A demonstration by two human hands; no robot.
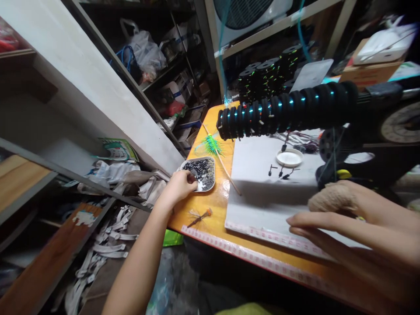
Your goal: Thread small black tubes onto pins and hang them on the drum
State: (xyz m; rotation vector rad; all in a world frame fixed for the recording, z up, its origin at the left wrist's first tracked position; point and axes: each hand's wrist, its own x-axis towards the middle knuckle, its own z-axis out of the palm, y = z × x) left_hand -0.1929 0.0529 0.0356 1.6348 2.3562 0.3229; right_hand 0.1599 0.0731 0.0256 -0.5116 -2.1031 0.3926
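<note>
My left hand [182,183] reaches into a small pale tray [207,189] on the yellow table. Its fingertips are pinched together among many tiny black pieces [201,168]; what they hold, if anything, is hidden. My right hand [354,218] hovers at the right over a white board [262,210], fingers stretched out, with brown wrapping [333,199] around a digit. Beyond it on the board are a round white dish [290,157] and a few small black parts with thin stems [281,172].
A black machine arm [285,111] wound with dark rings crosses above the board. A thin wooden stick [226,169] with a green bristly tuft [211,144] lies beside the tray. Near the front edge are an orange-tipped bundle [200,217] and a pink measuring tape [246,253]. Cluttered shelves [164,74] stand left.
</note>
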